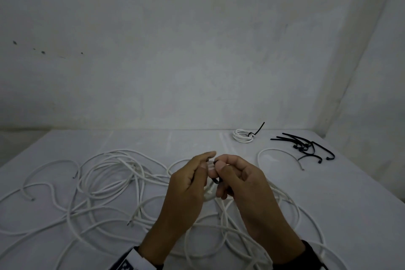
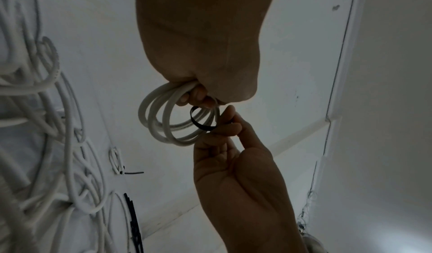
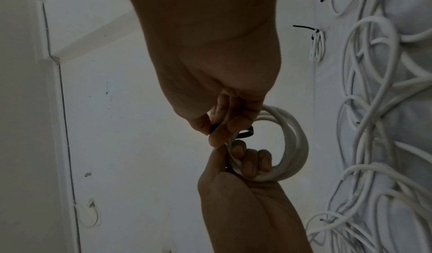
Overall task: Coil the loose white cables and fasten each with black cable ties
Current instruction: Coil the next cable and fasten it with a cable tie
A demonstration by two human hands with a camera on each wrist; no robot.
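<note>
1. Right hand (image 3: 224, 90) first: thumb and forefinger are pinched tight on a black cable tie (image 3: 244, 134), which bends in a dark loop round one side of the small white coil (image 3: 294, 142).
2. In the left wrist view that same right hand (image 2: 233, 164) comes up from below, and the black cable tie (image 2: 198, 122) curves across the strands of the small white coil (image 2: 161, 120) just at its fingertips.
3. Left hand (image 2: 203, 40): fingers curled round the top of the coil, gripping the bundled turns together; several rounds of cable hang from that grip.
4. From the head camera the left hand (image 1: 188, 184) and right hand (image 1: 243, 182) meet knuckle to knuckle above the middle of the table (image 1: 350, 193), the coil mostly hidden between them and only a glimpse of the tie showing.
5. Beneath and around the wrists, loose white cables (image 1: 105, 182) sprawl in a tangle over the left half and the near edge of the table.
6. Toward the far edge, right of centre, lies a finished coil (image 1: 242, 136), already cinched, its black tie tail sticking up.
7. Just to its right, near the far right corner, sits a heap of spare black cable ties (image 1: 304, 144), with one loose white cable piece (image 1: 276, 151) curving between them and the hands.
</note>
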